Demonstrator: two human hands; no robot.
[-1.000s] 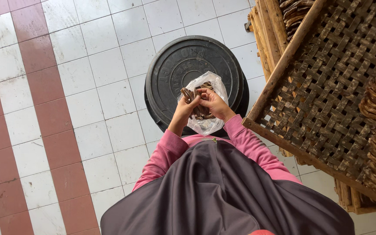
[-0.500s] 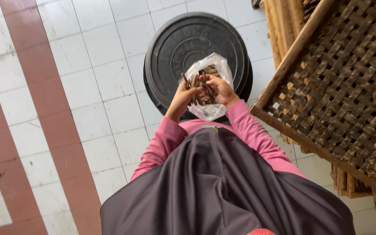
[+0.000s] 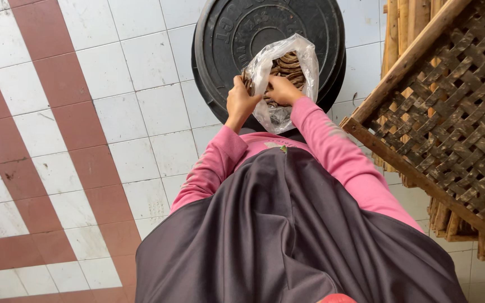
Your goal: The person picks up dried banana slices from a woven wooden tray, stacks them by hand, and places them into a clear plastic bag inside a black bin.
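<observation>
1. My left hand [image 3: 241, 101] is closed on the left edge of the bag's mouth, pinching the clear plastic.
2. My right hand [image 3: 280, 90] is at the mouth of the bag [image 3: 287, 67], fingers curled in among the contents; whether they are clamped on a piece or only on the plastic, I cannot tell.
3. The two hands sit close together, the bag's mouth between them. Neither is plainly nearer; the right is the one farther inside.
4. The bag is a thin clear sack, held in the air straight ahead of my chest. Its long axis runs away from me, from the hands toward the far side.
5. Contents: brown coiled rings [image 3: 287, 63], packed loosely and visible through the plastic.
6. Directly under the bag lies a round black lid [image 3: 225, 33] on the tiled floor [image 3: 85, 112].
7. To my right stands a woven bamboo rack [image 3: 450, 112] in a wooden frame, near the bag but not touching it.
</observation>
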